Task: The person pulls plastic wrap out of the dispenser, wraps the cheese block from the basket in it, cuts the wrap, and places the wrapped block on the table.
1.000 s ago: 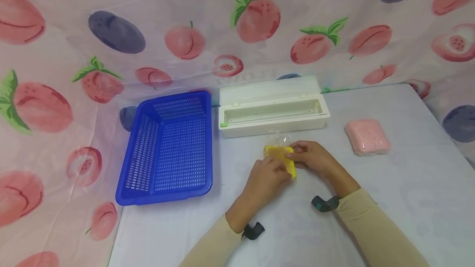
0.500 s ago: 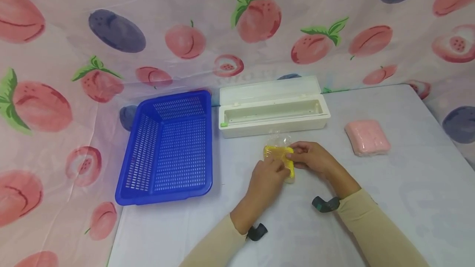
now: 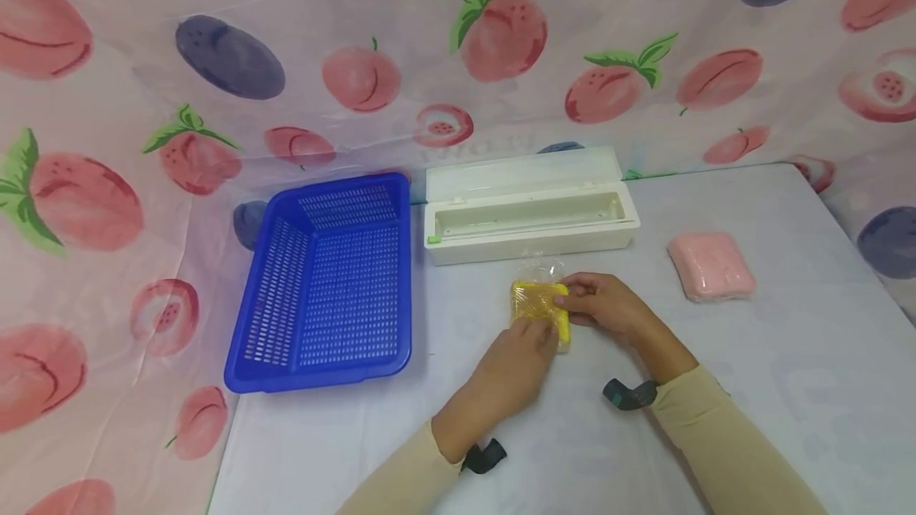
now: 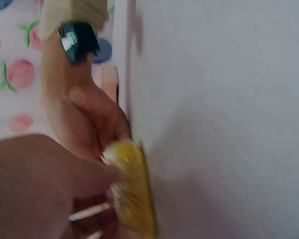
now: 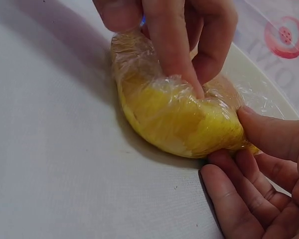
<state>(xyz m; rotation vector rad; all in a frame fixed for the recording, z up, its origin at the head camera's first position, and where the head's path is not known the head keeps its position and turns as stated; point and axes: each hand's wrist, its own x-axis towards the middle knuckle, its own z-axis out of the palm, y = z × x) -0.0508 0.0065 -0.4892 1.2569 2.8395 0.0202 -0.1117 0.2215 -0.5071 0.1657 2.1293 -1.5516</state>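
A yellow square piece [image 3: 538, 302] lies on the table, wrapped in shiny cling film [image 5: 164, 84]; a loose end of the film spreads beyond its far edge. My right hand [image 3: 608, 307] pinches its right edge, thumb on top and fingers below, as the right wrist view shows. From the near side my left hand [image 3: 511, 364] reaches over the wrapped piece. One straight finger [image 5: 172, 50] of it presses down into the film, with the other fingers bent beside it. In the left wrist view the yellow piece [image 4: 132, 189] is blurred and partly hidden behind the left hand.
Behind the hands stands a long white cling film dispenser [image 3: 529, 247], its clear lid [image 3: 525, 173] raised. A blue perforated basket [image 3: 243, 324] is at the left. To the right lies a pink square piece [image 3: 712, 265], also wrapped in film. A fruit-print cloth [image 3: 429, 46] hangs behind the table.
My left hand has shifted slightly toward the near side, and its fingers have moved across the film, uncovering more of the yellow top. My right hand keeps its pinch in place.
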